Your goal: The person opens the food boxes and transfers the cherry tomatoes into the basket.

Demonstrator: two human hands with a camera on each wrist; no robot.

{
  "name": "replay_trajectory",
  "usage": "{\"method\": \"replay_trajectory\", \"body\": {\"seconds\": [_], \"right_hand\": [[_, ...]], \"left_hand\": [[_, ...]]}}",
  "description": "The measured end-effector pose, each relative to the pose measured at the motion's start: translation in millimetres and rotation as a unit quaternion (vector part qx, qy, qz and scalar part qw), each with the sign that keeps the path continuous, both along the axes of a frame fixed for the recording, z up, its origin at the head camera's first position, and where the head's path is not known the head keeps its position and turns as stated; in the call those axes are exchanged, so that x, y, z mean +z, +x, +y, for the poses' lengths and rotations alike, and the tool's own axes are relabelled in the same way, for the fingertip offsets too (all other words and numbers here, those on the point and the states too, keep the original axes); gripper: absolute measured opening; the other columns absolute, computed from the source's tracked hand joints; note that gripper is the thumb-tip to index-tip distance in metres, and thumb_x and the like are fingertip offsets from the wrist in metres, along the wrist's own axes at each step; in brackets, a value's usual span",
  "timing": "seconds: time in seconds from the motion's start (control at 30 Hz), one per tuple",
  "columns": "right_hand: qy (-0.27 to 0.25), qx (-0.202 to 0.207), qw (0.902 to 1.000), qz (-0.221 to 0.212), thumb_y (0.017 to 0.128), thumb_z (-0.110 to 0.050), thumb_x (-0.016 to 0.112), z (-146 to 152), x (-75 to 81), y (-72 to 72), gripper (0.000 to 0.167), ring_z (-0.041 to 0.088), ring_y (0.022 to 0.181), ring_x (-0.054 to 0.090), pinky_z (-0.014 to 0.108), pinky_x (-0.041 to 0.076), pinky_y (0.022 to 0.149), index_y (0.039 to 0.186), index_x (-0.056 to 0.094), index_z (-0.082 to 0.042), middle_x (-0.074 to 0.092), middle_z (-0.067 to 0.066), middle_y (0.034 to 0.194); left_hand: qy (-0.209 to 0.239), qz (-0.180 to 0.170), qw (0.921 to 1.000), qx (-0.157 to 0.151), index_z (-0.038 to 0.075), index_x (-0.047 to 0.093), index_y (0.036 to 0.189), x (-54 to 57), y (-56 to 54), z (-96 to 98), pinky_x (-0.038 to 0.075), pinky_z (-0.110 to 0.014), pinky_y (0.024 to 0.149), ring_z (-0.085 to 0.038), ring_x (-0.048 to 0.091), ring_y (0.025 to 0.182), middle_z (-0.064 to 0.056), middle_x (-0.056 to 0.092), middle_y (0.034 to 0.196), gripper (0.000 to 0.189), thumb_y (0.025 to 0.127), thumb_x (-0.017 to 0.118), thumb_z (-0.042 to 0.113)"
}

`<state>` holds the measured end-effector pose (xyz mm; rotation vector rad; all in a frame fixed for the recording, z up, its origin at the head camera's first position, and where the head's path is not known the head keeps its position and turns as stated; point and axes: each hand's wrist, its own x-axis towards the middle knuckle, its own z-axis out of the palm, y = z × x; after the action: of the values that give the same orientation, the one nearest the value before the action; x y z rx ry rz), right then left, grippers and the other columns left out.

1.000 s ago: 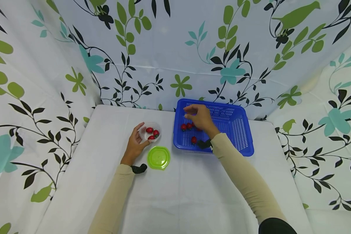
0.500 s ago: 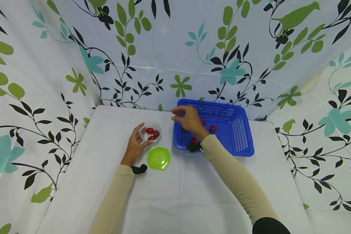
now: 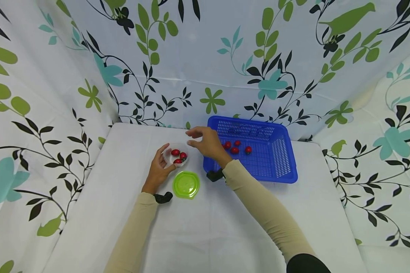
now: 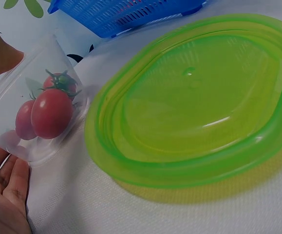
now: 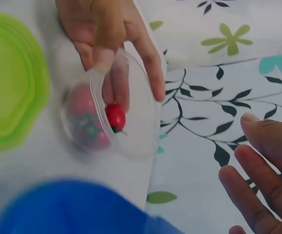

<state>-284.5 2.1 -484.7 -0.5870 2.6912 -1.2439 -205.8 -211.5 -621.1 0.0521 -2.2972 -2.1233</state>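
Observation:
My left hand (image 3: 157,171) grips a small clear plastic tub (image 3: 178,146), its thumb at the near side and its fingers round the left. Three red cherry tomatoes (image 4: 52,114) with green stems lie inside it. In the left wrist view the tub leans over, its mouth away from the lid. My right hand (image 3: 207,142) is over the left rim of a blue basket (image 3: 289,151), just right of the tub. Its fingers and thumb (image 5: 260,127) are apart, with nothing visible between them. Several more tomatoes (image 3: 234,150) lie in the basket, partly hidden behind that hand.
A green plastic lid (image 3: 186,185) lies on the white cloth-covered table (image 3: 205,227), in front of the tub. Leaf-patterned curtains (image 3: 191,49) rise at the back and both sides. Black straps with small devices (image 3: 163,197) sit at the wrists.
My right hand has moved left from over the middle of the basket to its left rim, close to the tub. More tomatoes show in the basket. The left hand keeps its place.

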Motion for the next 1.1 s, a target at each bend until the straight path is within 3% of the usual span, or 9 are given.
{"method": "replay_trajectory", "body": {"seconds": [0.4,0.7,0.83,0.93,1.1], "right_hand": [[0.022,0.028,0.9993,0.015,0.096,-0.020,0.080,-25.1,-17.7,1.8,0.030,0.018,0.117,0.073,0.036,0.062,0.102,0.126,0.077,-0.018,0.078,0.000,0.126],[0.047,0.009,0.9988,-0.008,0.096,-0.021,0.080,-42.6,-27.8,6.8,0.029,0.017,0.120,0.072,0.039,0.060,0.105,0.125,0.077,-0.023,0.078,-0.004,0.124],[0.056,-0.003,0.9983,-0.015,0.096,-0.021,0.081,-49.6,-32.3,8.1,0.030,0.016,0.119,0.072,0.043,0.050,0.115,0.125,0.077,-0.024,0.079,-0.004,0.124],[0.066,-0.012,0.9976,-0.015,0.095,-0.021,0.081,-54.2,-35.4,8.7,0.029,0.016,0.118,0.072,0.047,0.043,0.116,0.124,0.078,-0.024,0.079,-0.004,0.123],[0.085,-0.021,0.9961,-0.012,0.096,-0.021,0.081,-61.0,-43.8,9.1,0.027,0.017,0.118,0.072,0.045,0.043,0.110,0.123,0.078,-0.025,0.079,-0.003,0.122]], "left_hand": [[0.018,0.007,0.9998,0.000,0.022,0.025,0.169,-5.7,-2.6,-2.2,0.025,-0.054,0.134,-0.032,0.030,0.163,-0.016,0.034,0.173,0.095,0.092,0.076,-0.001],[0.018,0.007,0.9998,-0.003,0.025,0.028,0.168,-2.5,-1.7,-1.5,0.028,-0.051,0.134,-0.030,0.034,0.161,-0.011,0.037,0.172,0.093,0.092,0.074,-0.002],[0.015,0.006,0.9999,-0.003,0.029,0.030,0.167,-2.8,-1.8,-2.2,0.028,-0.050,0.134,-0.029,0.035,0.161,-0.009,0.038,0.171,0.092,0.092,0.074,-0.001],[0.019,0.009,0.9998,-0.008,0.025,0.028,0.168,-2.5,-2.6,-3.1,0.027,-0.052,0.134,-0.033,0.035,0.161,-0.013,0.036,0.172,0.093,0.092,0.073,-0.004],[0.032,0.012,0.9993,-0.014,0.014,0.025,0.169,-1.9,-3.0,-4.3,0.025,-0.057,0.133,-0.040,0.033,0.160,-0.021,0.033,0.171,0.093,0.091,0.071,-0.008]]}}
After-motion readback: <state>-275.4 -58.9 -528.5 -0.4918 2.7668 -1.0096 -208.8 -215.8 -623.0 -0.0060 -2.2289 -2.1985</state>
